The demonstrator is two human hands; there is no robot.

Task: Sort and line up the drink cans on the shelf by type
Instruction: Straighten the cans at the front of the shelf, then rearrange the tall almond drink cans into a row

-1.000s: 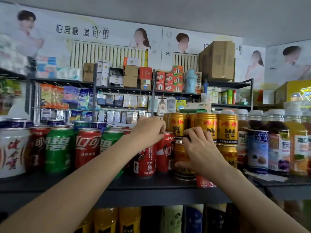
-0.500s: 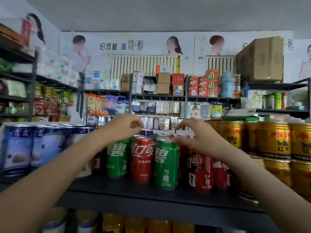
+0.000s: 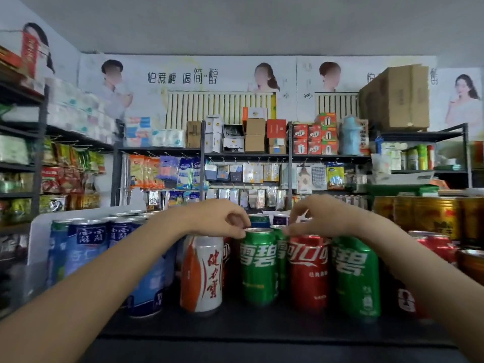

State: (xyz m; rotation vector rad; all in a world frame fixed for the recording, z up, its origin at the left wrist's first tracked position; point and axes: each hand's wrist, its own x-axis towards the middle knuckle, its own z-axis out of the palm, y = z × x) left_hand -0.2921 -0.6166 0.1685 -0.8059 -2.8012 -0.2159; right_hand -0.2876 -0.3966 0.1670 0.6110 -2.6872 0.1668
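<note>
Both hands are up over the cans on the dark shelf (image 3: 235, 326). Using the red cola can (image 3: 309, 271) as the landmark: the left hand (image 3: 217, 218) sits up and to its left, fingers curled, with the fingertips on the top rim of the green can (image 3: 258, 265) standing just left of the red one. Can't really tell if it's properly pinching the rim or only touching it. The right hand (image 3: 322, 216) hovers right above the red can, fingers curled down toward its top, contact not clear either.

Another green can (image 3: 357, 273) stands just right of the red one, touching it. Further left of the red can, past the first green, there's a white and orange can (image 3: 203, 273), then a bunch of blue cans (image 3: 86, 247). Gold cans (image 3: 434, 216) sit off to the right, behind.
</note>
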